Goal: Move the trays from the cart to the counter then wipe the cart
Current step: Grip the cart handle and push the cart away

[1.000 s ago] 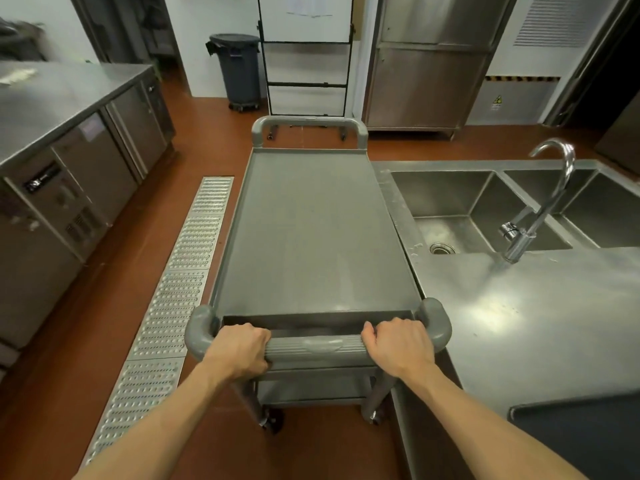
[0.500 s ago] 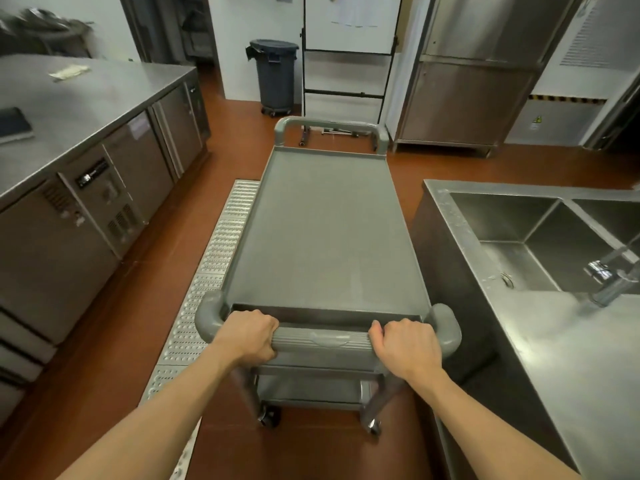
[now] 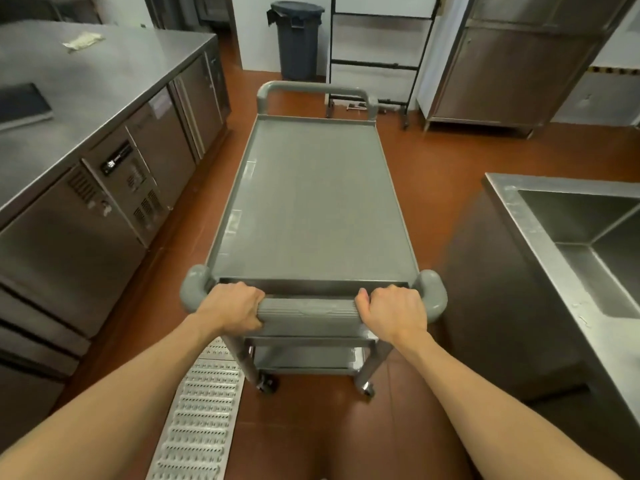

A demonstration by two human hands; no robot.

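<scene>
A grey cart (image 3: 311,206) stands in front of me on the red floor, its top shelf bare. Both my hands grip its near handle (image 3: 308,311): my left hand (image 3: 230,310) at the left end, my right hand (image 3: 393,311) at the right end. A lower shelf (image 3: 304,356) shows under the handle. A dark tray (image 3: 22,105) lies on the steel counter (image 3: 104,81) at the left.
The sink counter (image 3: 526,230) with a deep basin is at the right, apart from the cart. A floor drain grate (image 3: 197,410) runs under my left arm. A grey bin (image 3: 298,39), a black rack (image 3: 377,53) and a steel cabinet (image 3: 519,60) stand at the back.
The cart has rolled left, away from the sink counter, into the aisle over the grate. The sink and tap slid out to the right of view. Both hands keep their grip.
</scene>
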